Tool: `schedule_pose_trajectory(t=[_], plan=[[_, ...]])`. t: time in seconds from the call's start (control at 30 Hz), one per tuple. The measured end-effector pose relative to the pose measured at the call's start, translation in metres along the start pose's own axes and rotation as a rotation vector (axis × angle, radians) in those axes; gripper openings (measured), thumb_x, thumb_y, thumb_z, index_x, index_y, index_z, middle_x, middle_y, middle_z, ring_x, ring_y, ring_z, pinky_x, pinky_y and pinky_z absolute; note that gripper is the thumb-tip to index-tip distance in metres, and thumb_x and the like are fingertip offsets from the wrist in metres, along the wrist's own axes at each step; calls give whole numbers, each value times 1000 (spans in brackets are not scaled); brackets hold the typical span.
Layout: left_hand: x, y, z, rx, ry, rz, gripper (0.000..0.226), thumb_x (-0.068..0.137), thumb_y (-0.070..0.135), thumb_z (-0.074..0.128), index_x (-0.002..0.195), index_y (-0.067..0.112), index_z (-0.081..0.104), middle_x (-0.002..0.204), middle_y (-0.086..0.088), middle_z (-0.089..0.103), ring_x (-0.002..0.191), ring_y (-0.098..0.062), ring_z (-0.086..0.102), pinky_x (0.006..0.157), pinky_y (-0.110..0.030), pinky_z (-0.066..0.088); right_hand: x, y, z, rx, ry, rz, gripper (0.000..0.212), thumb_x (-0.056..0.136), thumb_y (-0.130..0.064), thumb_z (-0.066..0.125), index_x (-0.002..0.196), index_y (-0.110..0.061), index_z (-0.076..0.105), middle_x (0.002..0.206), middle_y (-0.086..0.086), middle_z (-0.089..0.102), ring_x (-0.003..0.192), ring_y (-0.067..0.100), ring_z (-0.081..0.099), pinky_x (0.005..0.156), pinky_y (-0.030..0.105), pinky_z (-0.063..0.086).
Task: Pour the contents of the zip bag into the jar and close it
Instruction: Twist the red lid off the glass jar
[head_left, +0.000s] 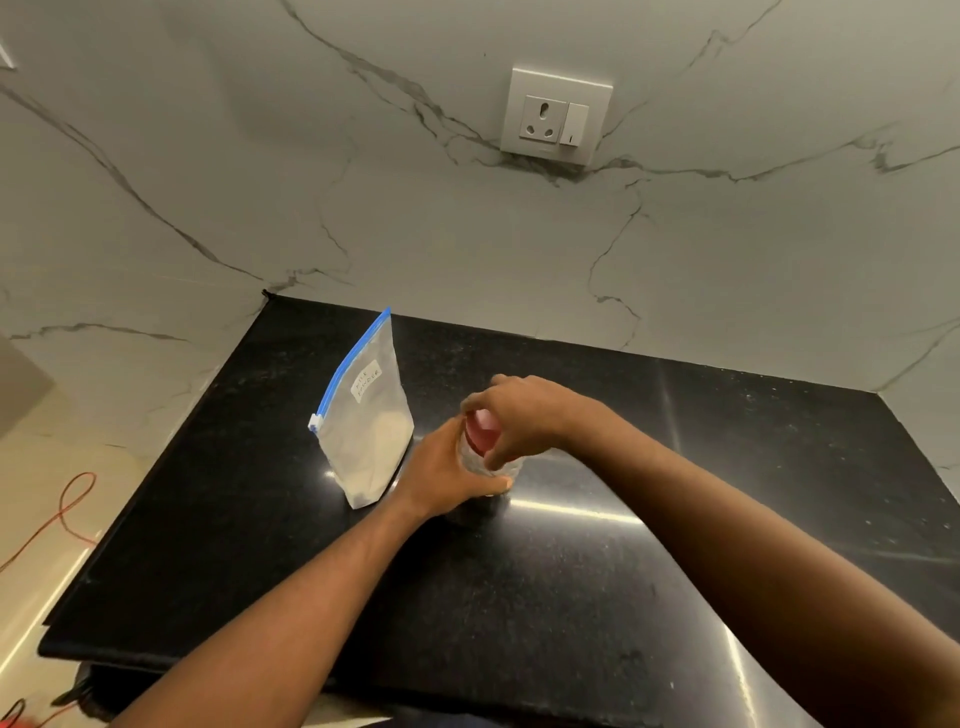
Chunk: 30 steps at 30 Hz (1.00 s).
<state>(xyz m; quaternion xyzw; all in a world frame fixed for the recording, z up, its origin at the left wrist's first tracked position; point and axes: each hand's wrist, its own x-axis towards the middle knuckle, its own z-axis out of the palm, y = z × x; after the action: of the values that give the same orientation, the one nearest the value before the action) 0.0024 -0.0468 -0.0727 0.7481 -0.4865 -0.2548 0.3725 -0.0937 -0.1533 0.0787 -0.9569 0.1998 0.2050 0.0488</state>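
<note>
A clear zip bag (366, 415) with a blue slider seal and a white handwritten label stands upright on the black counter (571, 597), pale powder in its lower half. Just right of it stands a small clear jar (480, 460) with a red lid (483, 426). My left hand (447, 475) is wrapped around the jar's body from the left. My right hand (519, 415) comes over from the right, its fingers closed around the red lid. Both hands hide most of the jar.
A marble-patterned wall rises behind the counter, with a white socket and switch plate (556, 117) on it. The counter's left edge drops to a pale floor where an orange cable (67, 514) lies.
</note>
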Motion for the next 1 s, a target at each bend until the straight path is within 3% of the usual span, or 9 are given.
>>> schedule_pose_trajectory(t=[0.13,0.3,0.37,0.47,0.53,0.63,0.7,0.9,1.0], plan=[[-1,3,0,9,15,-11,88,55,82,82,130,54,47,108,41,55,95,22,54,74,1,34,-9,5,-1,-31,-31,-144,82,77,-14,87,148,-33,51,149,2,44,130,30,51,99,41,55],[-4,11,-5,43,2,9,72,62,72,85,122,55,50,103,36,58,96,23,58,73,1,41,-25,3,0,-263,123,-396,66,82,-15,83,140,-32,57,152,-1,43,132,27,44,101,38,48],[-4,13,-8,24,-14,12,71,63,67,86,121,52,48,101,37,58,96,25,57,73,1,43,-28,5,-9,-223,202,-421,67,79,-16,83,137,-35,55,150,-1,44,128,25,47,94,35,50],[-2,13,-7,-33,-19,29,73,64,60,90,125,46,54,116,22,70,106,5,67,92,-21,56,-34,28,-27,71,355,-278,71,72,-30,86,130,-40,48,138,-2,47,107,23,57,71,21,48],[-4,13,-5,-57,5,31,77,62,56,91,130,47,54,125,18,70,113,-1,67,98,-32,57,-39,50,-25,327,480,-143,73,70,-41,90,127,-35,44,129,0,49,104,25,60,69,20,50],[-5,14,-2,-72,29,21,88,60,55,93,137,38,54,131,17,67,117,-2,64,102,-32,56,-46,69,18,782,788,117,67,72,-41,93,115,-22,46,113,3,57,100,23,62,77,27,55],[-7,15,-1,-87,47,-7,92,58,57,94,137,39,51,128,21,63,115,2,61,99,-22,51,-44,71,59,986,923,302,56,75,-42,91,105,-23,49,108,-5,59,100,20,63,74,20,52],[-15,27,1,-136,44,-42,103,55,61,95,139,50,36,136,21,55,120,3,56,88,-7,39,-27,76,150,925,811,541,43,73,-48,90,71,-21,57,132,6,62,133,27,52,93,32,45],[-24,26,5,-145,47,-50,117,55,58,97,149,41,31,145,20,49,128,0,50,97,-11,38,-24,78,169,655,661,580,54,75,-68,79,88,-16,73,143,8,60,137,28,47,104,42,47]])
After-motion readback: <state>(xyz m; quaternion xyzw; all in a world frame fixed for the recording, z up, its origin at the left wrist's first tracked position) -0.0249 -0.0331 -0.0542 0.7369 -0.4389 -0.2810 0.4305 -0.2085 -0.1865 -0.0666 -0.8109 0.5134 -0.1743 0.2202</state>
